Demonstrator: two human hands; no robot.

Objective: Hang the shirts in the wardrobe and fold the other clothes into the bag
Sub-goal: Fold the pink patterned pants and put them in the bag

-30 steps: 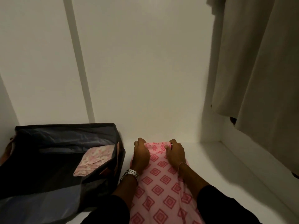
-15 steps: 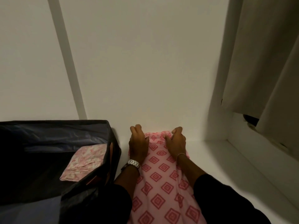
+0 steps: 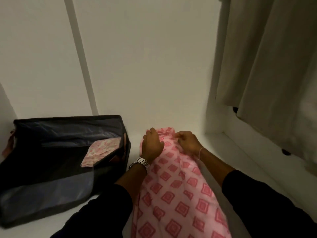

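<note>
A pink garment (image 3: 178, 191) with red diamond print lies lengthwise on the white shelf floor (image 3: 228, 162), running from its far end toward me. My left hand (image 3: 151, 145), with a metal watch at the wrist, rests on the garment's far left corner, fingers curled over the edge. My right hand (image 3: 187, 142), a thin bracelet on its wrist, pinches the cloth at the far right corner. To the left stands an open dark bag (image 3: 54, 169), and a folded pale floral cloth (image 3: 101, 152) lies inside it.
White wardrobe panels rise behind the shelf. Beige garments (image 3: 271, 62) hang at the upper right, over a raised white ledge (image 3: 257, 152). The bag fills the left part of the shelf, close to the left wall.
Both hands have stayed at the garment's far end; the right hand has shifted from lying flat to pinching the cloth. The view has swung slightly, with the bag showing more fully.
</note>
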